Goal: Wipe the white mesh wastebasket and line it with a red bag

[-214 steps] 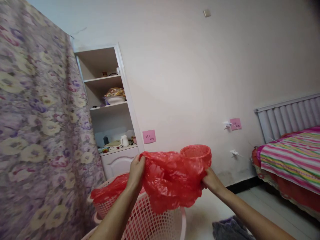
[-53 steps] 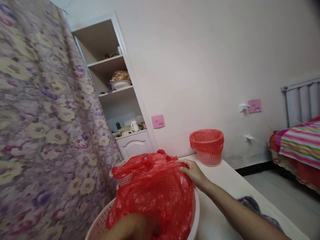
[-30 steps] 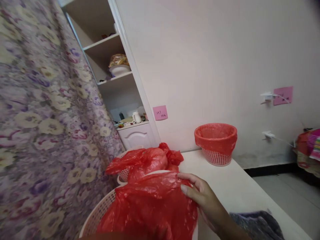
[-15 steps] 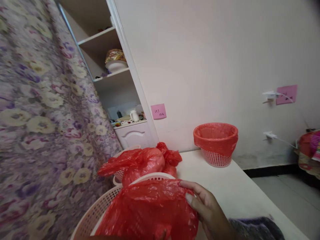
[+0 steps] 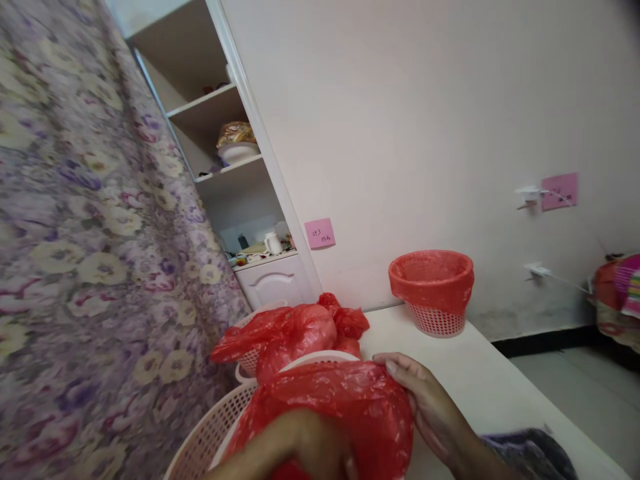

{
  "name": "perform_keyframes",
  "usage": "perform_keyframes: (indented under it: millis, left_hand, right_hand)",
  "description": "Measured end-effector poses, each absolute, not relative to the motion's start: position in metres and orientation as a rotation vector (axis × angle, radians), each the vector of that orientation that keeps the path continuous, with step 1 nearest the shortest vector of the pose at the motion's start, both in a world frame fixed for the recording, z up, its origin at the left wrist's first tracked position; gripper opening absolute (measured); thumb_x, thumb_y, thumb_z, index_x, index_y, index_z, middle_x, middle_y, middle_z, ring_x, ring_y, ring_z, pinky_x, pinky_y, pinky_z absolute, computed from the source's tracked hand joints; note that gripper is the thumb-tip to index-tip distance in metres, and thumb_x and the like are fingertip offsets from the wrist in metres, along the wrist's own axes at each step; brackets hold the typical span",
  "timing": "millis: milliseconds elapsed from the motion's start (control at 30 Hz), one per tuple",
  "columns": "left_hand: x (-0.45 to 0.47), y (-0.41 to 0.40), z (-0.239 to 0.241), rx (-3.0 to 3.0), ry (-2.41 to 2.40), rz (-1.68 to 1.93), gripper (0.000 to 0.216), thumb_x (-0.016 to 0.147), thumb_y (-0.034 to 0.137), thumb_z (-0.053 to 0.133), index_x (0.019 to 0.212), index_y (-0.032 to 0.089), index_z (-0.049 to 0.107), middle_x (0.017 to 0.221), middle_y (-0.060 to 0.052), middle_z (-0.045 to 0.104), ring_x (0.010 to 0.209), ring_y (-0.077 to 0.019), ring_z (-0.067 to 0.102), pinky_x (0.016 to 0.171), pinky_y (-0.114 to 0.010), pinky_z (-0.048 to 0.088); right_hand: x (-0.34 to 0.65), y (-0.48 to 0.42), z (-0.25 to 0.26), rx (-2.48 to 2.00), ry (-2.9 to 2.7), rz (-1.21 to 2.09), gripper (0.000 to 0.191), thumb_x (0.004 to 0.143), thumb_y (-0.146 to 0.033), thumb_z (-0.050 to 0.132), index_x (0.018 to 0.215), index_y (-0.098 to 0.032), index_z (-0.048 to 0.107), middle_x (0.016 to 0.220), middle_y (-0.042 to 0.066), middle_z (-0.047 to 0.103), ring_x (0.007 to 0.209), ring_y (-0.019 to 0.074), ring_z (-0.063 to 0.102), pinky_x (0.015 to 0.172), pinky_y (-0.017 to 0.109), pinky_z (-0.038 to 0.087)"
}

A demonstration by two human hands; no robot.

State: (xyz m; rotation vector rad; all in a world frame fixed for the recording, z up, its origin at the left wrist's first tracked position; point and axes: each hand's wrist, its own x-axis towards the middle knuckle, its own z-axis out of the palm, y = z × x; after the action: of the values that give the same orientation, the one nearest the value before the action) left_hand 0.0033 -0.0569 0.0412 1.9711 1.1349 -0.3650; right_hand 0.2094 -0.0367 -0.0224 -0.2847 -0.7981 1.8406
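Observation:
A pale pink mesh basket [image 5: 220, 427] stands at the near edge of a white table [image 5: 480, 380]. A red plastic bag [image 5: 350, 407] is draped over its rim. My right hand [image 5: 425, 407] presses the bag against the basket's right side, fingers curled over the film. My left hand [image 5: 305, 447] is low in front, blurred, and pushes into the bag from the near side. Behind this basket stands a second mesh basket [image 5: 247, 363] with a crumpled red bag [image 5: 300, 330] bunched on top. Farther back, a small pink basket lined with a red bag [image 5: 433, 287] stands by the wall.
A floral curtain [image 5: 85, 233] hangs close on the left. Built-in shelves [image 5: 225, 167] with a bowl and small items stand behind it. A dark cloth [image 5: 530, 453] lies on the table's near right. Pink notes and wall sockets [image 5: 537, 270] mark the wall; a bed edge [image 5: 620, 293] shows far right.
My left hand has come up into view at the bottom and pushes into the bag. My right hand has slid slightly right along the rim. The view has tilted a little downward.

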Motion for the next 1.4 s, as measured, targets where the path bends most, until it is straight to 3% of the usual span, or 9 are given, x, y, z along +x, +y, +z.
perform_keyframes:
  millis: [67, 133, 233, 333, 533, 800, 1133, 1233, 1400]
  left_hand:
    - [-0.005, -0.058, 0.07, 1.902, 1.105, -0.269, 0.027, 0.083, 0.045, 0.068, 0.094, 0.022, 0.072, 0.072, 0.0, 0.071, 0.056, -0.0159, 0.063, 0.059, -0.032, 0.052]
    - [-0.017, -0.051, 0.094, 1.9, 1.193, 0.134, 0.037, 0.087, 0.054, 0.058, 0.104, 0.023, 0.068, 0.07, 0.001, 0.069, 0.05, -0.0139, 0.057, 0.052, -0.028, 0.045]
    - [-0.031, -0.029, 0.107, 1.953, 1.301, 0.658, 0.042, 0.085, 0.059, 0.056, 0.093, 0.019, 0.065, 0.076, 0.001, 0.063, 0.067, -0.0133, 0.055, 0.067, -0.027, 0.043]
    - [-0.028, -0.007, 0.099, 1.989, 1.256, 0.607, 0.047, 0.08, 0.063, 0.06, 0.084, 0.016, 0.066, 0.088, -0.003, 0.065, 0.086, -0.0174, 0.056, 0.085, -0.03, 0.041]
    - [-0.003, -0.002, 0.084, 1.902, 1.104, 0.346, 0.05, 0.078, 0.067, 0.059, 0.071, 0.018, 0.058, 0.069, 0.003, 0.052, 0.066, -0.0126, 0.044, 0.068, -0.028, 0.036]
    - [-0.043, 0.001, 0.096, 1.803, 1.234, 0.27, 0.041, 0.062, 0.053, 0.079, 0.069, 0.015, 0.064, 0.061, 0.003, 0.054, 0.056, -0.0111, 0.042, 0.058, -0.026, 0.031]
    - [-0.107, 0.017, 0.07, 1.762, 1.475, 0.663, 0.054, 0.061, 0.068, 0.07, 0.07, 0.02, 0.047, 0.063, 0.007, 0.043, 0.057, -0.0092, 0.033, 0.056, -0.025, 0.023]
    - [-0.111, 0.036, 0.056, 1.806, 1.509, 0.711, 0.049, 0.069, 0.065, 0.067, 0.068, 0.02, 0.047, 0.064, 0.007, 0.043, 0.057, -0.0095, 0.035, 0.057, -0.026, 0.027]
    - [-0.122, 0.058, 0.041, 1.823, 1.634, 0.642, 0.038, 0.088, 0.041, 0.063, 0.063, 0.019, 0.045, 0.059, 0.008, 0.039, 0.051, -0.0081, 0.035, 0.052, -0.024, 0.032]
  right_hand:
    - [0.209, -0.032, -0.026, -0.325, -0.836, 1.828, 0.026, 0.078, -0.032, 0.079, 0.099, -0.018, 0.073, 0.088, 0.004, 0.075, 0.073, 0.013, 0.066, 0.068, 0.024, 0.048]
    - [0.207, -0.029, -0.026, -0.357, -0.853, 1.797, 0.023, 0.075, -0.028, 0.079, 0.095, -0.018, 0.073, 0.087, 0.003, 0.075, 0.072, 0.0126, 0.065, 0.067, 0.023, 0.046]
    - [0.204, -0.026, -0.021, -0.341, -0.871, 1.76, 0.024, 0.069, -0.022, 0.08, 0.092, -0.018, 0.074, 0.089, 0.002, 0.074, 0.073, 0.0128, 0.064, 0.068, 0.024, 0.046]
    - [0.201, -0.025, -0.015, -0.327, -0.919, 1.748, 0.029, 0.066, -0.017, 0.076, 0.095, -0.018, 0.075, 0.095, 0.003, 0.075, 0.074, 0.0128, 0.064, 0.071, 0.025, 0.045]
    - [0.197, -0.02, -0.013, -0.371, -0.979, 1.726, 0.035, 0.066, -0.017, 0.074, 0.1, -0.018, 0.075, 0.094, 0.003, 0.075, 0.077, 0.0154, 0.066, 0.073, 0.027, 0.047]
    - [0.196, -0.018, -0.007, -0.408, -0.747, 1.803, 0.038, 0.055, -0.011, 0.076, 0.092, -0.015, 0.075, 0.085, 0.004, 0.077, 0.068, 0.0135, 0.068, 0.069, 0.024, 0.05]
    - [0.191, 0.004, -0.019, -0.599, -0.917, 1.75, 0.027, 0.062, -0.02, 0.078, 0.089, -0.015, 0.075, 0.077, 0.005, 0.077, 0.062, 0.0154, 0.067, 0.064, 0.027, 0.048]
    - [0.192, 0.013, -0.019, -0.663, -1.028, 1.711, 0.021, 0.062, -0.019, 0.079, 0.082, -0.015, 0.076, 0.072, 0.005, 0.077, 0.058, 0.0157, 0.065, 0.06, 0.027, 0.047]
    - [0.183, 0.028, -0.029, -0.727, -1.026, 1.637, 0.014, 0.061, -0.018, 0.078, 0.074, -0.016, 0.074, 0.065, 0.002, 0.075, 0.054, 0.015, 0.064, 0.057, 0.026, 0.045]
